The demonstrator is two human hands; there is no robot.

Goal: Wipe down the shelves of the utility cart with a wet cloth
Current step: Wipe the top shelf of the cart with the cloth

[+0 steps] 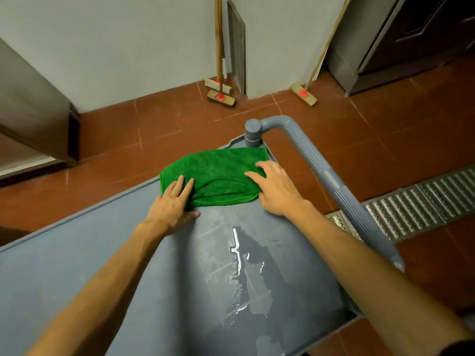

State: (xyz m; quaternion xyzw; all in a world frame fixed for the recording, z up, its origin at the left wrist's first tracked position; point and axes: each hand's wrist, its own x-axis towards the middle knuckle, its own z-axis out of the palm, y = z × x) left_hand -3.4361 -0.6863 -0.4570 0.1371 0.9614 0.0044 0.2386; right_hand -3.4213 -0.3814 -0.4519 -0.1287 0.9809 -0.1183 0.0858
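The green cloth [218, 173] lies on the cart's top shelf [77, 278] just before the handle post [253, 132], long axis crosswise. The left hand [174, 199] and right hand [277, 191] press its ends, fingers straight, gripping nothing. The puddle [253, 273] lies on the near side.

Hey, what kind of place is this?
Probably a commercial kitchen's back area or cleaning room: a metal floor drain grate, push brooms leaning against the wall, and a grey utility cart.

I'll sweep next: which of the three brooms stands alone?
The right broom, its handle slanting right; the other two brooms stand together left of it.
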